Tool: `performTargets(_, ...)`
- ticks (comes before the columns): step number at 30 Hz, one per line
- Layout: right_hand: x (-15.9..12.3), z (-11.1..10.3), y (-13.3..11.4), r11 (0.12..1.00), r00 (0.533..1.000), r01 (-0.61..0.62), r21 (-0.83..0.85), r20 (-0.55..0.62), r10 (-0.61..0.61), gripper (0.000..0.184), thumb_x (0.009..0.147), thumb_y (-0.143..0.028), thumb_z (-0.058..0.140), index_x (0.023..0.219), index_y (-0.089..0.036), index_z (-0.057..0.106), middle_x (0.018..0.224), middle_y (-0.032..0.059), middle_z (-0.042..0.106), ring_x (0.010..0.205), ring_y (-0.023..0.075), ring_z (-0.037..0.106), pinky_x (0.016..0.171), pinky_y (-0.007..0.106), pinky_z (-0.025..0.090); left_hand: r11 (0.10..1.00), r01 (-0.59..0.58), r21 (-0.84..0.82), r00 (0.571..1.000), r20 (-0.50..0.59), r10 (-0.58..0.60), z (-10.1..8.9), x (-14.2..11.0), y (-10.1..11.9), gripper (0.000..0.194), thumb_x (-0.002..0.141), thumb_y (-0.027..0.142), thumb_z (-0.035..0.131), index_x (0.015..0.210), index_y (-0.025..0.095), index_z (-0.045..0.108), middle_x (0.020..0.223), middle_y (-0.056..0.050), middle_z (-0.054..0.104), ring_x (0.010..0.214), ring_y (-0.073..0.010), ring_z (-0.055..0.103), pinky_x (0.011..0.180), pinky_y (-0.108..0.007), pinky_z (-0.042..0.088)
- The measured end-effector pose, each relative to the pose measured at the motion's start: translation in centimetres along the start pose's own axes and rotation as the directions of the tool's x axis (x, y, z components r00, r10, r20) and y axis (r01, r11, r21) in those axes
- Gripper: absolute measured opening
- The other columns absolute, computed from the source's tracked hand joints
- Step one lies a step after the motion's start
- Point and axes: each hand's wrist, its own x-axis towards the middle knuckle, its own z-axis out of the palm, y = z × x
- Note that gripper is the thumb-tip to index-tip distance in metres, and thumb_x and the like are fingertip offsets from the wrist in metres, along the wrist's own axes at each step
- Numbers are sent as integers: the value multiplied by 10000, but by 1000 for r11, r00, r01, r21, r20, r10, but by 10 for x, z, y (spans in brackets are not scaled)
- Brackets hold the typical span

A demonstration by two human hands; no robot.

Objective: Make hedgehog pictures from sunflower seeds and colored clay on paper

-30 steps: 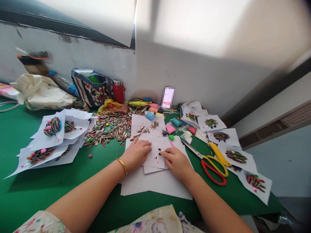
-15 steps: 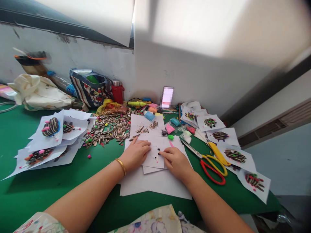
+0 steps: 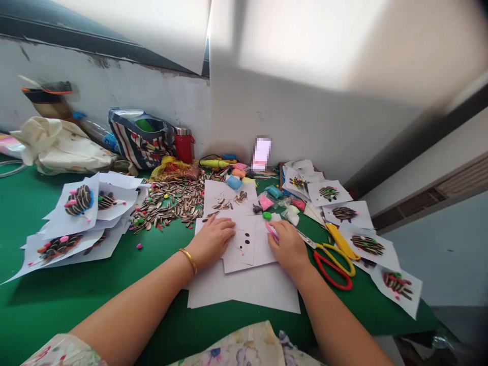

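Observation:
My left hand (image 3: pixel 214 238) lies flat on a small white drawing sheet (image 3: pixel 241 259), fingers stretched out. The sheet carries a faint outline with several small black pieces (image 3: pixel 247 241) and a tiny pink dot (image 3: pixel 243 254) stuck on it. To its right, my right hand (image 3: pixel 287 244) is closed round a thin pink modelling tool (image 3: pixel 271 230), whose far end shows past the fingers. A lump of green clay (image 3: pixel 267 216) sits just beyond that tool. Larger white sheets (image 3: pixel 244 295) lie beneath the drawing.
Red-and-yellow scissors (image 3: pixel 331 262) and a yellow-handled cutter (image 3: pixel 340 242) lie right of my right hand. Sunflower seeds (image 3: pixel 175 201) are heaped at the back left. Finished seed pictures stand stacked left (image 3: pixel 80 229) and right (image 3: pixel 366 244). Clay packets (image 3: pixel 274 191) and a phone (image 3: pixel 261 153) are behind.
My right hand has moved right, away from the black pieces on the drawing, and closed round the pink modelling tool. My left hand stays on the sheet.

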Motion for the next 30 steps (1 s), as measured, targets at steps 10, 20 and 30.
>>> performTargets(10, 20, -6, -4, 940, 948, -66, -335, 273, 164, 165, 943, -204, 508, 977, -169, 666, 953, 92, 671, 925, 213, 598, 773, 295, 387, 998, -40, 47, 998, -43, 42, -4, 5, -4, 228, 923, 127, 492, 975, 203, 701, 1028, -71, 697, 1009, -222, 582, 929, -407, 453)
performTargets(20, 27, -11, 5, 943, 972, 58, -329, 234, 22, 91, 857, -129, 557, 810, -182, 614, 851, 114, 660, 799, 240, 603, 640, 317, 334, 1000, 13, 6, 1000, 21, -14, -14, 1, 14, 435, 854, 504, 612, 1187, 223, 609, 1153, -83, 668, 1108, -260, 600, 1166, -508, 181)
performTargets(30, 42, -8, -24, 957, 911, 281, 74, 293, -290, 189, 974, -209, 476, 937, -208, 661, 856, 38, 656, 816, 169, 564, 717, 281, 334, 999, -31, -36, 994, 100, 35, -11, -1, 11, 507, 779, 498, 723, 1217, 277, 597, 1320, -66, 614, 1347, -296, 436, 1172, -572, -67)
